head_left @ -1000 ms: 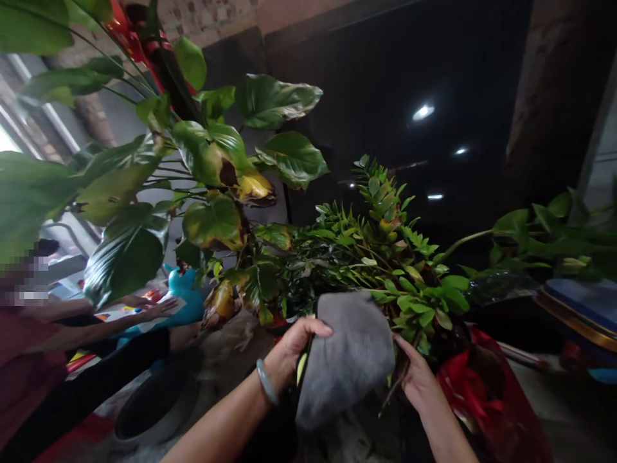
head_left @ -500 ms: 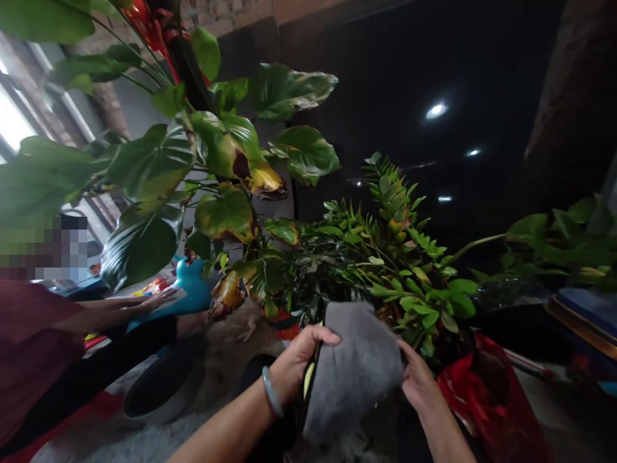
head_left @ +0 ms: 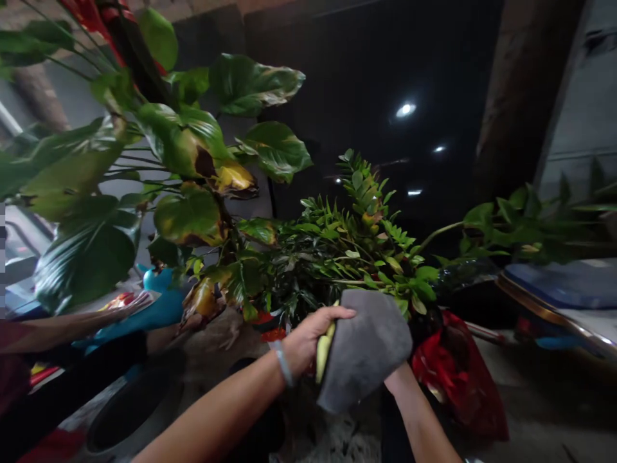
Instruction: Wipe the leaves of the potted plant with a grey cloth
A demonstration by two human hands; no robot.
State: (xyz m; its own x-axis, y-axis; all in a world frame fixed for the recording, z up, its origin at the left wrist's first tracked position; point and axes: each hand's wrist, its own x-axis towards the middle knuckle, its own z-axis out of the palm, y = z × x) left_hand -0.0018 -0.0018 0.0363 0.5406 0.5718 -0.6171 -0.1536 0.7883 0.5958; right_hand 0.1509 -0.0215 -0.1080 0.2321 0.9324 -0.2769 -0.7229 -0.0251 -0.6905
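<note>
Grey fabric, with a yellow-green layer showing along one edge, made up the cloth (head_left: 369, 350), which was held tilted in front of a leafy plant (head_left: 361, 247). The person's left hand (head_left: 308, 337) gripped the cloth at its left edge, the thumb laid over the grey face; a pale bracelet (head_left: 283, 363) circled that wrist. The right hand (head_left: 396, 381) was at the cloth's lower right, its fingers hidden behind the fabric, so whether they gripped anything could not be told. Higher and to the left of the cloth rose a large-leaved plant (head_left: 187, 212), some of its leaves browned or yellow. Just to the right of the cloth sat a red bag (head_left: 465, 386). Well to the left of the cloth stood a dark tub (head_left: 130, 415), and beyond it another person's hand (head_left: 139, 303), blurred, lay by a blue object (head_left: 166, 312). A dark panel (head_left: 357, 90) stood behind the cloth and the plants.
</note>
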